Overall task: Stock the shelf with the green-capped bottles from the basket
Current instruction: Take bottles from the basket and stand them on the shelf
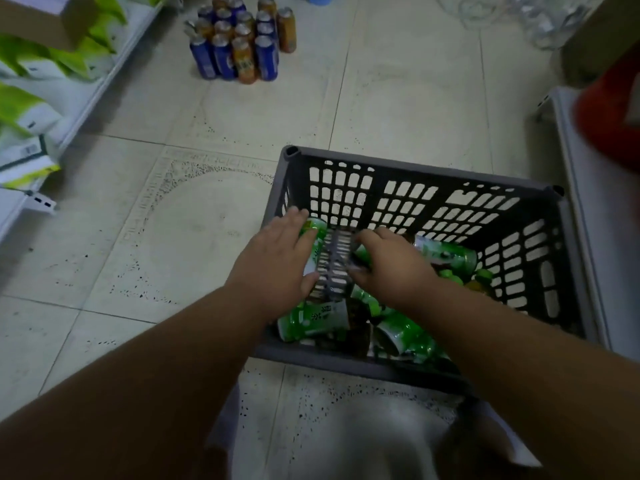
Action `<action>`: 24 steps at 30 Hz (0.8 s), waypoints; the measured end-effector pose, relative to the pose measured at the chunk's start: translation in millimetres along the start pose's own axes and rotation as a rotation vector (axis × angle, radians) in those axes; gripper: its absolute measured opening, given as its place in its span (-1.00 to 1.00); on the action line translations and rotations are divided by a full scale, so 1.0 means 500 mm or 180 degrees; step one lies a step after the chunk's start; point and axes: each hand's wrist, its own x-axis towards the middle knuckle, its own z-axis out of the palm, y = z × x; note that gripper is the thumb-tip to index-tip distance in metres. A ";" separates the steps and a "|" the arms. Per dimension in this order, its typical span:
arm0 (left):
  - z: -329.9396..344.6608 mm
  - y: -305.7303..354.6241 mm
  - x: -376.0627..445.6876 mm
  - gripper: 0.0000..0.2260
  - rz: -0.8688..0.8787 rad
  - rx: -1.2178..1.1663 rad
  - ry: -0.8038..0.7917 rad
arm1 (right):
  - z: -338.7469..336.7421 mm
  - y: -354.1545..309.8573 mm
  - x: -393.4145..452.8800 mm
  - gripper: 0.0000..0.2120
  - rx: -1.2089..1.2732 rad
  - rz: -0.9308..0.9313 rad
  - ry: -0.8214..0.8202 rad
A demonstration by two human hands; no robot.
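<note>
Both hands reach into the basket [429,168] at four o'clock, left hand [277,258] fingers curled round one bottle [313,244], right hand [391,265] fingers clamped on another bottle [362,254], with many bottles left unshelved.

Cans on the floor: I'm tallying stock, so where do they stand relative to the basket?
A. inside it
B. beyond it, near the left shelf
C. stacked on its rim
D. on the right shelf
B: the cans stand on the tiles well beyond the basket.
</note>
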 end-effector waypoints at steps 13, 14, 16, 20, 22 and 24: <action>0.078 -0.043 0.001 -0.07 -0.0330 0.0328 0.0131 | 0.187 -0.008 0.097 -0.31 -0.0887 -0.0434 -0.1624; 0.078 -0.044 0.002 -0.08 -0.0324 0.0335 0.0128 | 0.196 0.005 0.092 -0.28 -0.1013 -0.0349 -0.1692; 0.080 -0.044 0.003 -0.08 -0.0307 0.0350 0.0135 | 0.205 0.031 0.086 -0.22 -0.1395 -0.0208 -0.1810; 0.079 -0.043 0.002 -0.08 -0.0327 0.0364 0.0130 | 0.205 0.059 0.089 -0.30 -0.1446 -0.0244 -0.1674; 0.076 -0.044 0.004 -0.08 -0.0325 0.0298 0.0124 | 0.204 0.064 0.085 -0.23 -0.1298 -0.0190 -0.1651; 0.073 -0.045 0.004 -0.08 -0.0324 0.0264 0.0082 | 0.208 0.066 0.077 -0.17 -0.1080 0.0017 -0.1775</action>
